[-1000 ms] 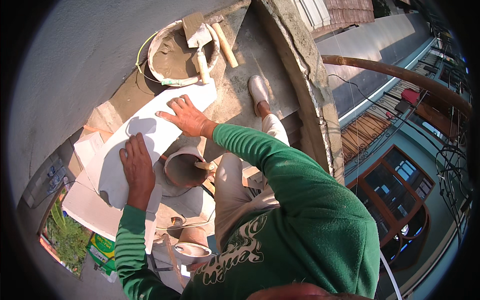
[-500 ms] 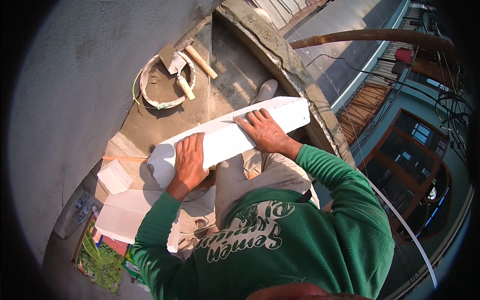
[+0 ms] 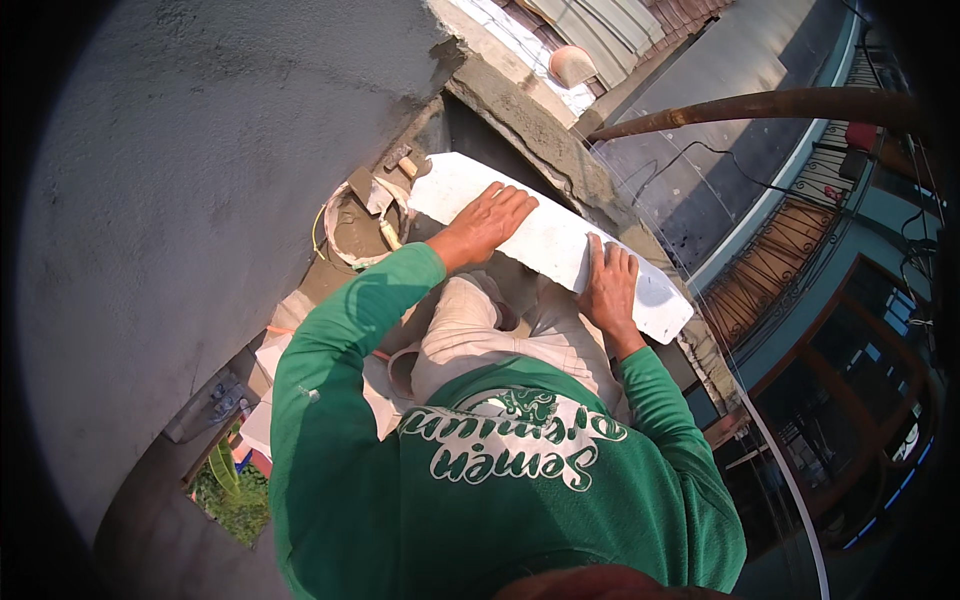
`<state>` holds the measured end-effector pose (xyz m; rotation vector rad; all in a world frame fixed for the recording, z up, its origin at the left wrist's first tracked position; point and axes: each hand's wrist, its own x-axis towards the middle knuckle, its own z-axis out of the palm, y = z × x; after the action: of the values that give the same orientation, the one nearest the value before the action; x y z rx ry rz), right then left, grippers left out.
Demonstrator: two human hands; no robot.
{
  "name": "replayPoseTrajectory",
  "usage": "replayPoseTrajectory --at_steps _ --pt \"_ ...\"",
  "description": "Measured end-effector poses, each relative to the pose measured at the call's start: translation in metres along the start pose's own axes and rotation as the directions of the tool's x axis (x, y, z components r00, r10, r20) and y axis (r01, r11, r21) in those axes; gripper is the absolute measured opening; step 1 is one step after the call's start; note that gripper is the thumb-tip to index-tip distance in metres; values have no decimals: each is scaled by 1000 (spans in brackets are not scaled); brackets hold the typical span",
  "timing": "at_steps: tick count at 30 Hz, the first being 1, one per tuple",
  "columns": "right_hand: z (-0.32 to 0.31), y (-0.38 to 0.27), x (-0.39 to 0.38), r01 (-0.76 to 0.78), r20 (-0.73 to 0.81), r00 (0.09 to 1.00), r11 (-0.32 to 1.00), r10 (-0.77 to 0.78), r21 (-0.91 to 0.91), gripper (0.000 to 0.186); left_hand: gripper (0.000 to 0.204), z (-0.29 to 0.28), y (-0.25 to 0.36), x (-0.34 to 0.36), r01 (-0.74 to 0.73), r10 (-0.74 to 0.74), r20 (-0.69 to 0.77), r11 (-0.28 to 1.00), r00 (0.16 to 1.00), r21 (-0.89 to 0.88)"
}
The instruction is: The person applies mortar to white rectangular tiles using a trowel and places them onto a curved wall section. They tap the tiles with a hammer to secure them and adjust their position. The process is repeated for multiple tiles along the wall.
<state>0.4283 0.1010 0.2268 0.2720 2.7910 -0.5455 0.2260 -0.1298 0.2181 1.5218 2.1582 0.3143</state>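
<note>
A long white block with cut-off corners lies slantwise across my front, its left end far and its right end near. Over its far left part, my left hand is closed with the fingers across the top. My right hand grips the near edge toward the right end, thumb and fingers on the upper face. Just left of the block is a round bucket of grey mortar, with a wooden-handled trowel resting on it. Partly hidden behind the block's left end is a hammer.
A rough grey wall rises on the left. Along the right runs a broken concrete ledge, beyond which are a rusty pole, wires and a lower roof. More white pieces lie at lower left, partly behind my left arm.
The white block has swung clockwise: its left end went away toward the bucket and its right end came nearer. Both hands moved with it. The view has shifted as well.
</note>
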Motion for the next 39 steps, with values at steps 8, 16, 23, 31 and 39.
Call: replayPoseTrajectory --at_steps 8,16,23,31,39 --pt "36 39 93 -198 -26 979 976 201 91 105 75 -2 -87 114 -131 129 20 985 991 115" --pt "76 35 191 -307 63 951 947 302 98 112 77 14 -192 175 -201 190 84 968 978 151" --pt "108 19 244 -391 47 920 914 388 105 110 82 31 -261 193 -275 257 113 940 960 200" --pt "122 19 285 -303 -70 948 947 311 106 103 65 35 -298 204 -268 245 113 915 963 302" --pt "125 21 307 -288 -76 952 953 295 93 107 63 29 -315 211 -245 242 45 930 969 274"
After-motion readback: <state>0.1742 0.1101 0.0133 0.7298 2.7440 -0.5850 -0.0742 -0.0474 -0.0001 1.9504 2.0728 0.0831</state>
